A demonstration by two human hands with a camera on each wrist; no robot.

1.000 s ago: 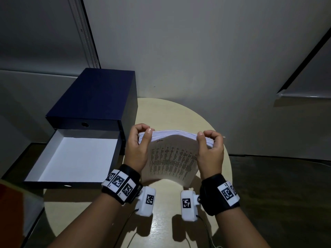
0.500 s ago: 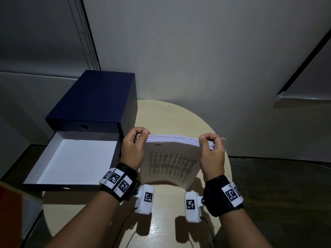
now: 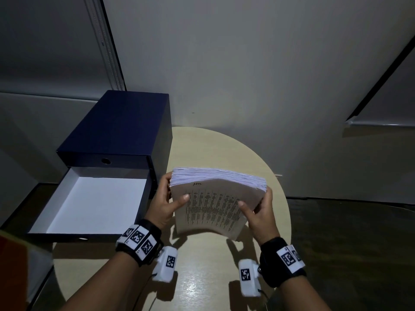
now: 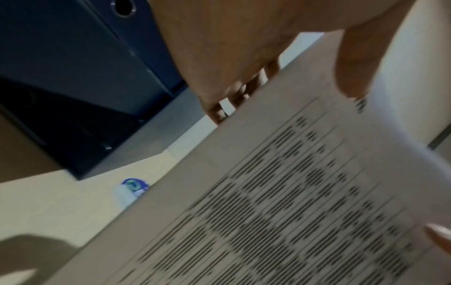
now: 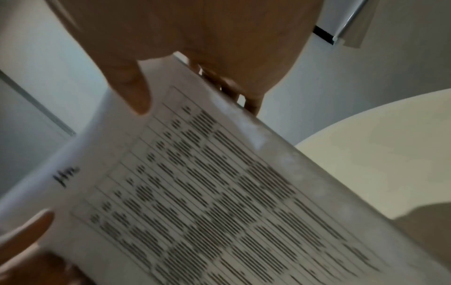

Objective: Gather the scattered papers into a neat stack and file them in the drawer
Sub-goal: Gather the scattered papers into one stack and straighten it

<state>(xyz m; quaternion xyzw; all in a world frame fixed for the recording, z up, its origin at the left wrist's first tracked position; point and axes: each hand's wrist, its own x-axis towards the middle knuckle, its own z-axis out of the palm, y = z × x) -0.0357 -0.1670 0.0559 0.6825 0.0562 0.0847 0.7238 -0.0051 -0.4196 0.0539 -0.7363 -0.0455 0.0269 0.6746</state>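
- Pale wood is showing nearest the camera: the round counter point(image 3: 202, 288) is carrying the whole scene, and both wrists are hovering above its near half.
- Just beyond the wrists, the left hand point(image 3: 165, 206) and the right hand point(image 3: 258, 213) are gripping the stack of papers point(image 3: 213, 205) from opposite side edges, thumbs lying on the printed top sheet and fingers curling underneath, as both wrist views are showing.
- The stack is standing tilted, its lower edge resting on or just above the counter (I cannot tell which), its top edge leaning away from the person, and its middle bowing upward between the two grips.
- Its sheets are looking fairly even along the top edge, so I am judging the gathering close to done and the filing as the step now coming.
- The open drawer point(image 3: 89, 205) is lying to the left of the stack, pulled out toward the person, its white floor bare and its right wall sitting just beside the left hand.
- The left hand is therefore the nearer one; the right hand is needing to cross further to follow.
- The stack's long edge is running left to right, and I am judging that it is needing to be laid flat, and perhaps turned, to drop in.
- Farthest back, the dark blue box point(image 3: 119, 129) housing the drawer is standing against the wall.
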